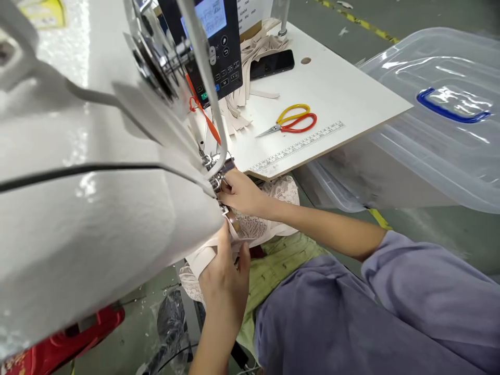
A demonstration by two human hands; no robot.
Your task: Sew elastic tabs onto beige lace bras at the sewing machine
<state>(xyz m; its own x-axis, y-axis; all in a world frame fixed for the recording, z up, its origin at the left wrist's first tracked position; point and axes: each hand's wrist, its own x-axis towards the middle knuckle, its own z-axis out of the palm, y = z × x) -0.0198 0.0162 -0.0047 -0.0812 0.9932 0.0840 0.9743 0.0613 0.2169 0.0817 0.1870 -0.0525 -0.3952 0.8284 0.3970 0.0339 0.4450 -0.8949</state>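
A white sewing machine (117, 229) fills the left side, its needle and presser foot (217, 179) at the front end. Below the foot, a pale beige lace garment (253, 226) with a smooth trim band hangs over the edge toward my lap. My left hand (226, 276) grips the garment's band between thumb and fingers, just in front of the machine head. My right hand (245, 194) is closed, with its fingers curled in beside the presser foot. Its fingertips are partly hidden by the metal parts, so what they pinch cannot be made out.
On the white table (332, 83) lie scissors (297, 122) with yellow and red handles, a black phone (272, 64) and beige fabric strips (242, 99). A control panel (219, 67) stands behind the needle. A clear plastic bin (441, 151) is at the right.
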